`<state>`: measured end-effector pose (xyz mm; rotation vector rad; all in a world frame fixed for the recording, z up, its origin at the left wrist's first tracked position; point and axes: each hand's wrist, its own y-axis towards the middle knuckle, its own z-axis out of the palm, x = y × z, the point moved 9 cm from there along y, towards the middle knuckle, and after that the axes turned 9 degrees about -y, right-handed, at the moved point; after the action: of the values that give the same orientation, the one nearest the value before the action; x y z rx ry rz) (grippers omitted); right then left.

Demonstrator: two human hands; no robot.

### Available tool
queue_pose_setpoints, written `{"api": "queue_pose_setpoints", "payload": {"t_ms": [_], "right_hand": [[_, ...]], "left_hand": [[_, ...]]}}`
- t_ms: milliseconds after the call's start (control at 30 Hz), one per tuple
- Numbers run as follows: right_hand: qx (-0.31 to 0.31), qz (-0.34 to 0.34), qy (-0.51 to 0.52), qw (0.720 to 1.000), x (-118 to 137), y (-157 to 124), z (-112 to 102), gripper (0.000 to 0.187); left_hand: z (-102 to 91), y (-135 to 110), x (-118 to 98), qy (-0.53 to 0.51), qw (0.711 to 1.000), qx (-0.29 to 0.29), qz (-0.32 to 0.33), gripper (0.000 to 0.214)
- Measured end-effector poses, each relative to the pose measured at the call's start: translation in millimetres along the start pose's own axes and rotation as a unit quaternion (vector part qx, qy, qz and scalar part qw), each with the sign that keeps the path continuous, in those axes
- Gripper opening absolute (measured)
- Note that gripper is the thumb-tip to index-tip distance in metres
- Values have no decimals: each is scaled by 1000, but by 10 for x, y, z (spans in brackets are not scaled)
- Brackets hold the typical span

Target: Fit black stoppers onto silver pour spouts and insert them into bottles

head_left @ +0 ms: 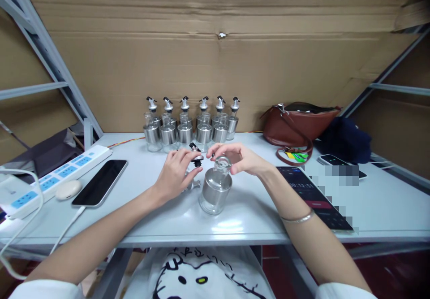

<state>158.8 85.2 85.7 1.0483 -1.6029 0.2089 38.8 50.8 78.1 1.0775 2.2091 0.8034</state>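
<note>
Between the thumb and fingers of my left hand (pixel 174 173) is a pourer stopper (pixel 199 159), with a metal spout, a black flip cap and black ribbed rings below. My right hand (pixel 244 159) curves round the neck of a glass bottle (pixel 217 189) wrapped in a steel band. This bottle leans slightly to the right, its mouth uncovered, its base on the table. The stopper is held left of the bottle's mouth, apart from it. Some small clear pieces (pixel 193 184) lie beside my left hand, partly hidden by it.
Behind stand several matching bottles (pixel 185 134); the back row wears pourers, the front row has bare necks. A power strip (pixel 63 175), a phone (pixel 101 183) and a white oval case (pixel 69 190) lie left. A brown bag (pixel 295 126), dark cap (pixel 347 140) and timer tablet (pixel 316 198) are right.
</note>
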Motion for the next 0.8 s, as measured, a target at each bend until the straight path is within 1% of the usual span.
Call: {"api": "queue_pose_setpoints", "payload": {"t_ms": [67, 200, 267, 367, 467, 500, 567, 633, 733, 800], "right_hand": [[1, -1, -14, 1000, 31, -2, 11, 39], [75, 35, -37, 996, 46, -17, 184, 36], [94, 55, -27, 994, 31, -30, 231, 33], [87, 70, -1, 994, -14, -36, 225, 32], [56, 82, 24, 995, -78, -34, 174, 34], [37, 83, 30, 995, -92, -31, 142, 35], [-23, 76, 46, 996, -89, -22, 40, 35], [-112, 58, 74, 989, -60, -26, -116, 32], [-260, 36, 116, 958, -57, -96, -406, 30], [-349, 23, 99, 931, -73, -184, -615, 29]], "left_hand": [[6, 2, -5, 4, 1000, 1, 3, 27], [31, -1, -1, 13, 1000, 10, 8, 27], [36, -4, -1, 15, 1000, 12, 12, 27], [32, -4, -9, 17, 1000, 10, 17, 26], [24, -1, -13, 18, 1000, 3, 20, 26], [25, 0, -12, 19, 1000, 2, 19, 26], [34, 0, -4, 20, 1000, 3, 16, 25], [47, -5, -1, 24, 1000, 7, 17, 25], [60, -14, -5, 30, 999, 10, 26, 25], [63, -19, -13, 32, 999, 11, 32, 25]]}}
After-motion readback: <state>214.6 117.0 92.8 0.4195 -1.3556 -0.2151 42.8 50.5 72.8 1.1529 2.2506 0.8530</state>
